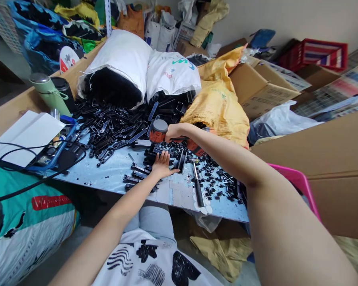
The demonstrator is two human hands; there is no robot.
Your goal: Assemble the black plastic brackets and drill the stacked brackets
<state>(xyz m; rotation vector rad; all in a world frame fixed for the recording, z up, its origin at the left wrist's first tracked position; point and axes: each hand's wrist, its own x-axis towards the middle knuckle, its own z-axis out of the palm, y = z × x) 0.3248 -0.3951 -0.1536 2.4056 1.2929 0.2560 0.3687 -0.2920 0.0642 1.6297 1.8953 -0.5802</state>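
My right hand (pixel 173 132) is closed round an orange and grey cordless drill (pixel 158 134), held above the middle of the table. Its working tip is hidden from me. Below and slightly left, my left hand (pixel 162 165) lies with fingers stretched and thumb spread over a group of black plastic parts (pixel 149 158). Several similar long black parts (pixel 137 174) lie in a row at the table's front edge, left of that hand. To its right is a hammer (pixel 198 184) with a black handle, beside scattered small black pieces (pixel 217 180).
Black strips (pixel 119 127) form a heap across the back of the blue-topped table (pixel 107 171). Behind it lie a white sack (pixel 122 51) and a yellow sack (pixel 217 103). A green flask (pixel 49 91) and a blue tray (pixel 55 157) occupy the left. Cardboard (pixel 316 171) borders the right.
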